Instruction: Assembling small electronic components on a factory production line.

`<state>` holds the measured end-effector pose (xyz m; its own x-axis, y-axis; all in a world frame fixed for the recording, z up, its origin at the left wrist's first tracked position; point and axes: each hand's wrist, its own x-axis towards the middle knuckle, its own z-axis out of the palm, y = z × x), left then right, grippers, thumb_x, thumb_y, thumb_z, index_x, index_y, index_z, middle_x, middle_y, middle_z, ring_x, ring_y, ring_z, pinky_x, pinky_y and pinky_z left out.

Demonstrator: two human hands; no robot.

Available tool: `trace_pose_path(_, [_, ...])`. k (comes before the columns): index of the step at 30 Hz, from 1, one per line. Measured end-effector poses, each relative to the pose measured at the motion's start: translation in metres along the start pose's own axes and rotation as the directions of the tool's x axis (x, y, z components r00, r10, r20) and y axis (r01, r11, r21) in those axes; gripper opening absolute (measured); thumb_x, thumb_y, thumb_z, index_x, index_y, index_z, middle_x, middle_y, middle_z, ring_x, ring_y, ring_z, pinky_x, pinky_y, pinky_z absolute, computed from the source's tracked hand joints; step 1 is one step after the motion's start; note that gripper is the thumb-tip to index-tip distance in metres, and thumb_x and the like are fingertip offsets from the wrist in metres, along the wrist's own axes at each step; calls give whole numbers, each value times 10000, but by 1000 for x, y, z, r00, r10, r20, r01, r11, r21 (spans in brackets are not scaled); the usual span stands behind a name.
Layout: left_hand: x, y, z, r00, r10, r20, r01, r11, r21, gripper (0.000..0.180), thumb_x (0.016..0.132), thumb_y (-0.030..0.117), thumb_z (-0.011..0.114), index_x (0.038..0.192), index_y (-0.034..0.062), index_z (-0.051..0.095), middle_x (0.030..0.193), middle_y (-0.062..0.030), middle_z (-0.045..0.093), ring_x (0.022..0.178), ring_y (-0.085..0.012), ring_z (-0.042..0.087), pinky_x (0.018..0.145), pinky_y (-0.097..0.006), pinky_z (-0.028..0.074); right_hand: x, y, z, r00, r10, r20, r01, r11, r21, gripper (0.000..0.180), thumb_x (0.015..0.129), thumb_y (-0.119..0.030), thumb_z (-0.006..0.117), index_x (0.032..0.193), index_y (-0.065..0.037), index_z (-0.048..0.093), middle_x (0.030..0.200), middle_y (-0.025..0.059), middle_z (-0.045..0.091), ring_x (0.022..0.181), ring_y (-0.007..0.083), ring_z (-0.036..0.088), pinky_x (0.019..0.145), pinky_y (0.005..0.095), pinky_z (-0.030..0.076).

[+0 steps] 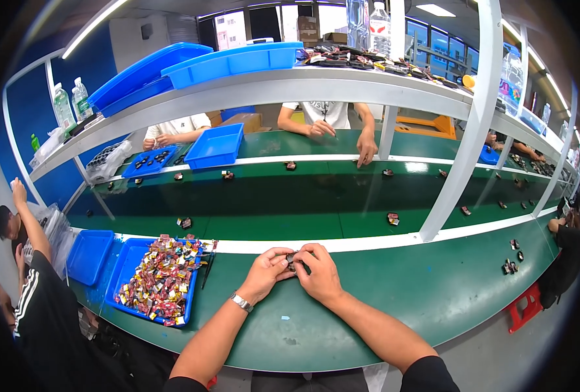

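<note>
Piece (291,262): small, dark, apparently mid-handwork
Left hand (264,272): nine o'clock, fingers gripping it
Right hand (319,273): fingers' grip unclear
Next hold: steady, probably

One heaped tray (132,253) here — its jumbled parts (159,281) defy counting! One blue tray (88,258) just left of the heaped tray, two far trays (215,146) beyond it. To its right: one left hand (267,272), one right hand (320,274), one dark part (292,264) — and one red stool (524,306).
</note>
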<state>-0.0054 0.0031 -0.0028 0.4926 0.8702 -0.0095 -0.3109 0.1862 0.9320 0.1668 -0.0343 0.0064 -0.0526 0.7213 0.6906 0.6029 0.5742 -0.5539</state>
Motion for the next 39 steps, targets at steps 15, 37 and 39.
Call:
trace_pose_path(15, [0,2,2,1000,-13,1,13,1000,4,256,1016,59,511,1264,-3,517,1192,-113,655,1096,-177,644,957,-336,559,-1,-1,3,999,-38,-34,35,994,-103,194,768,-47,763,950,-35,697,988,93,619,871,261,661,734,359,561])
trace_pose_path(37, [3,-14,10,974,164,-154,-114,950,291,193,989,23,529,1172,-21,575,1093,-99,670,955,-120,645,765,-256,534,0,7,6,952,297,74,-306,921,241,227,849,-35,725,1066,8,675,969,126,671,799,188,688,703,283,567])
trace_pose_path(39, [4,-15,10,975,190,-116,-152,948,278,191,982,16,538,1165,-23,575,1068,-91,671,947,-120,646,780,-258,533,-2,10,7,960,277,45,-280,929,243,218,851,-35,718,1058,11,672,947,125,664,779,183,680,691,281,564])
